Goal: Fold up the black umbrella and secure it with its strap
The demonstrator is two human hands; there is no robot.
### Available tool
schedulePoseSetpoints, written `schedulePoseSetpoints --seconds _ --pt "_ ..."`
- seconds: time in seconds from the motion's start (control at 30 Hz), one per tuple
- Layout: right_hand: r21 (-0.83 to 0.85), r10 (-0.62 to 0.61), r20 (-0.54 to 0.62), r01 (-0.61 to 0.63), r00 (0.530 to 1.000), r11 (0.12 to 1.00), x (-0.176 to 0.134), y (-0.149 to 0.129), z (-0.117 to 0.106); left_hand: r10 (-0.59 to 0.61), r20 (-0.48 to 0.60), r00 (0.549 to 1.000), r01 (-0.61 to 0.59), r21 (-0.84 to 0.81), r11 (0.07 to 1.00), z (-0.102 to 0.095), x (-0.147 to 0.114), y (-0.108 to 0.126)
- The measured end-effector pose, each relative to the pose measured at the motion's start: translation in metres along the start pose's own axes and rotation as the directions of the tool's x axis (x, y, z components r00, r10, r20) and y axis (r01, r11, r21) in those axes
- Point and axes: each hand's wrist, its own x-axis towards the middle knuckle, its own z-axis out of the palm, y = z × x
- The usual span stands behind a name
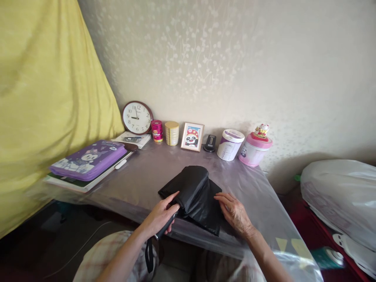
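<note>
Nearest the camera, the left hand [160,215] is closed around the dark handle of a black folding umbrella [192,196], fingers wrapped at the point where handle meets cloth; a black wrist strap [149,256] hangs from the handle below the worktop edge. The right hand [235,213] lies flat with fingers spread loosely on the umbrella's black fabric, pressing its right side. The umbrella rests near the front edge of the worktop [258,196], which is covered by a clear plastic sheet. Judging by its look, the canopy is collapsed and partly gathered into folds, but the cloth is loose and uneven, not wound tight or fastened.

Farther left lies a purple zip case with a cartoon print [88,158] on a stack of books. Along the wall stand a round brown-rimmed clock [137,117], a small red tin [157,130], a framed panda picture [192,136], a white tub [230,144] and a pink lidded jar [254,150].
</note>
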Motion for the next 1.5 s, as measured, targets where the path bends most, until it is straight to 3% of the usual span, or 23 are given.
schedulePoseSetpoints --seconds 0.13,0.23,0.3,0.4,0.6,0.67,0.77,0.83,0.97,1.07,1.2,1.37,1.5 --pt "0.073 -0.066 0.139 0.056 0.988 0.996 0.013 -0.026 0.008 0.003 0.000 1.000 -0.003 0.019 1.000 0.000 -0.001 0.001" --pt "0.222 -0.118 0.219 0.068 0.969 0.973 0.016 -0.040 0.014 -0.012 -0.014 1.000 0.012 0.041 0.999 0.000 -0.001 0.003" --pt "0.259 -0.066 0.195 0.013 0.979 0.966 0.017 -0.043 0.017 -0.013 -0.017 1.000 0.014 0.053 0.998 0.000 -0.001 0.004" --pt "0.169 -0.033 0.154 0.006 0.988 0.986 0.018 -0.046 0.019 0.005 -0.016 1.000 -0.003 0.078 0.997 -0.001 -0.001 0.004" --pt "0.251 -0.274 0.312 0.199 0.910 0.947 0.017 -0.080 0.008 0.069 -0.044 0.997 -0.059 0.190 0.980 0.001 0.000 -0.002" --pt "0.314 -0.259 0.290 0.164 0.921 0.935 0.013 -0.079 0.004 0.117 -0.051 0.992 -0.099 0.263 0.960 0.001 0.001 -0.006" --pt "0.326 -0.103 0.153 0.048 0.983 0.944 -0.001 -0.055 -0.002 0.163 -0.061 0.985 -0.131 0.353 0.926 0.002 0.001 -0.009" --pt "0.234 -0.006 0.067 -0.010 0.998 0.972 -0.014 -0.031 -0.006 0.170 -0.059 0.984 -0.136 0.374 0.917 0.002 0.001 -0.009" --pt "0.015 0.084 0.061 -0.085 0.995 0.996 -0.040 -0.001 -0.015 0.186 -0.056 0.981 -0.150 0.390 0.908 0.003 -0.002 -0.005" --pt "-0.051 0.097 0.074 -0.093 0.993 0.994 -0.046 -0.004 -0.015 0.181 -0.061 0.982 -0.141 0.406 0.903 0.003 -0.004 -0.003" --pt "-0.018 0.128 0.073 -0.127 0.989 0.992 -0.039 -0.017 -0.007 0.170 -0.063 0.984 -0.131 0.398 0.908 0.002 -0.003 -0.006" --pt "0.100 0.181 -0.034 -0.177 0.983 0.979 -0.030 -0.021 0.004 0.172 -0.056 0.984 -0.139 0.376 0.916 0.002 -0.002 -0.006" --pt "0.153 0.159 -0.082 -0.145 0.984 0.977 -0.026 -0.021 0.009 0.177 -0.056 0.983 -0.146 0.359 0.922 0.002 -0.003 -0.004"
